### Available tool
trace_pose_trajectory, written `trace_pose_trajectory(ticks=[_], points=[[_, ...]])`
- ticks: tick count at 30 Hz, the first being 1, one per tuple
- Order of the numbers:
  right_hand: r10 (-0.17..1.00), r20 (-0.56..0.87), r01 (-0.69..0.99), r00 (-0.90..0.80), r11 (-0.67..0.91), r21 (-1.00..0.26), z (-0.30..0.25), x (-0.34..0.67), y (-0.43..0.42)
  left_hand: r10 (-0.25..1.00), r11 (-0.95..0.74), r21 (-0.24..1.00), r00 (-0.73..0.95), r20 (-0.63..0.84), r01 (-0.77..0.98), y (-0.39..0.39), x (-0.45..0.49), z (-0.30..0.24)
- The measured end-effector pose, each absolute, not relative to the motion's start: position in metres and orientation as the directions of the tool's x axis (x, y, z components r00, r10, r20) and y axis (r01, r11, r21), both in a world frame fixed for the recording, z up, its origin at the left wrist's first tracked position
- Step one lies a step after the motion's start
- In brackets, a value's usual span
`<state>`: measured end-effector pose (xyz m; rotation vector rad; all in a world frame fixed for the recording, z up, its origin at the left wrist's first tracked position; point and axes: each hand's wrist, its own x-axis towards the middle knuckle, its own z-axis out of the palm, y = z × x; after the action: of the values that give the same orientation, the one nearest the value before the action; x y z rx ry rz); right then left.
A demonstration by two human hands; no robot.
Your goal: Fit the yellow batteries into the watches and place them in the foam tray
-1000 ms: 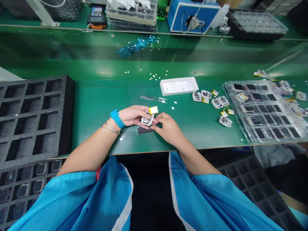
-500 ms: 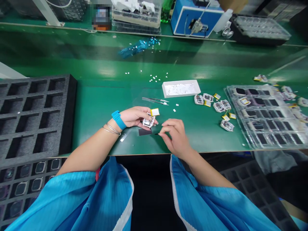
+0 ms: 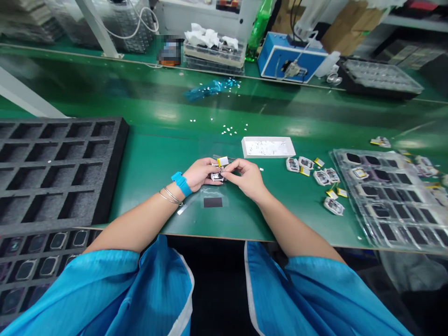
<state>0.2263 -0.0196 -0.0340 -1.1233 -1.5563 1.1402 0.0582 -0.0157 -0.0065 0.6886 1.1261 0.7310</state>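
Left hand (image 3: 204,175), seen through my head camera: fingers curled, thumb on top, gripping a white case (image 3: 217,177) over the bench (image 3: 245,221). Case has its inner parts showing. A battery (image 3: 223,161), white with a yellow edge, stands out past the case's far side. Right hand (image 3: 248,179): thumb and forefinger brought together at the case's right edge; I cannot tell whether they pinch some small piece. Blue band (image 3: 181,184) and thin bangles (image 3: 171,196) on the left wrist.

Nearer the wearer, below the hands: a dark strip (image 3: 213,202). Beyond them, to the right: a white box (image 3: 269,156) with small bits inside. Farther right, loose cases (image 3: 292,164) with yellow-edged batteries, near a clear tray (image 3: 368,227) of dark panels (image 3: 371,160). Far left, a foam tray (image 3: 117,163).

Back shelf: green bottle (image 3: 258,33), blue unit (image 3: 270,58), a gadget (image 3: 170,50) masked by coarse blocks. Any writing on these, or on the held battery, is too small or blurred for me to read.
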Motion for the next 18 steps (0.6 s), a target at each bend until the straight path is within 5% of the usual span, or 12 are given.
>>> trace_pose_trajectory(ticks=[18], points=[[0.920, 0.193, 0.220, -0.342, 0.278, -0.935, -0.0319, 0.2304, -0.0252, 0.809, 0.564, 0.824, 0.239, -0.537, -0.060, -0.0185, 0.0626, -0.0023]])
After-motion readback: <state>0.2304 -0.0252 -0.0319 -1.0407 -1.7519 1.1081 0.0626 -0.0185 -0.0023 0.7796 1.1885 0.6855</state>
